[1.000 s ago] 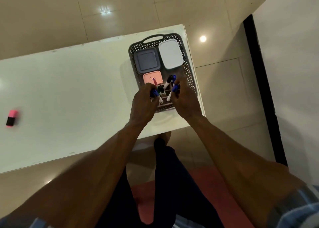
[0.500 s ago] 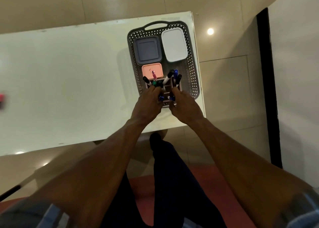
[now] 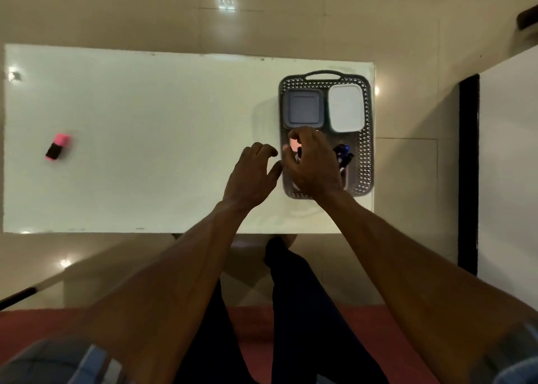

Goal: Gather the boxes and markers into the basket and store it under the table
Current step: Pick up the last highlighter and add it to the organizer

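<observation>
Reaching over the near half of the basket (image 3: pixel 367 139), my right hand (image 3: pixel 313 165) hung with its fingers curled loosely downward above the markers (image 3: pixel 343 155); whether it pinched one of them I could not tell, since the palm hid what lay beneath. My left hand (image 3: pixel 251 174) hovered just beside the basket's left wall, over bare table (image 3: pixel 145 107), fingers spread and slack, holding nothing.

Under the right hand's fingertips a sliver of the pink box (image 3: pixel 294 143) showed, and to the right of that hand the dark and blue caps of the markers stuck up from their holder inside the basket. Beyond the fingers, at the far end, the grey box (image 3: pixel 304 109) and the white box (image 3: pixel 346 107) sat side by side, touching or nearly so, with the basket handle (image 3: pixel 323 73) past them at the far rim. The basket itself stood at the right end of the table, close to its right edge.

Well apart to the left of my left hand, alone on the table, lay a pink highlighter (image 3: pixel 57 147) with a dark cap.

As I judged it, the step was settling the markers so none leaned over the rim, then fetching that stray one. Doing it well meant pressing the markers down upright with the right hand while keeping the basket from sliding toward the close table edge; the free left hand was best placed to sweep out for the highlighter.
</observation>
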